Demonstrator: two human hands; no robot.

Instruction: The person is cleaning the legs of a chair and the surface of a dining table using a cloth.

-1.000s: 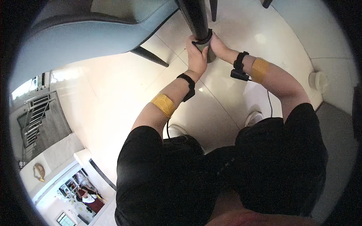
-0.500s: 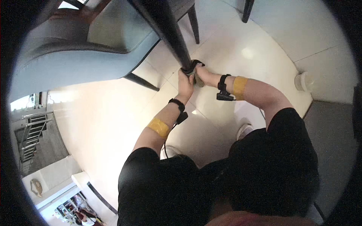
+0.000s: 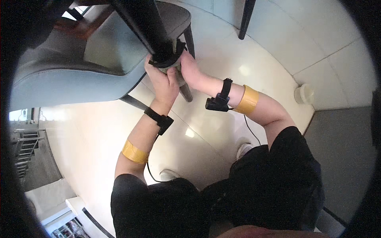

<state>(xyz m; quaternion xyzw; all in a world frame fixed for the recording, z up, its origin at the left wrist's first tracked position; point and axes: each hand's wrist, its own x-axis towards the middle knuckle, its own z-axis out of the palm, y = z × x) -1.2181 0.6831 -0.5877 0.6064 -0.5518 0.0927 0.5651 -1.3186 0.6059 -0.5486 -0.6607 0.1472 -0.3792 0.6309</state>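
Both hands look busy at the black collar [image 3: 168, 62] near the lower end of a dark furniture leg [image 3: 145, 25], far side, near the blue-grey chair [image 3: 75, 85]; any next move probably calls for even two-handed control. The left hand [image 3: 162, 82] wraps it; the right hand [image 3: 193, 72] meets its right side, fingers hidden, closure unclear.

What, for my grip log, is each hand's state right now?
Left hand: closed on the black-edged cover at the lower end of the dark leg.
Right hand: against the cover's right side; fingers hidden, so its grip cannot be told.
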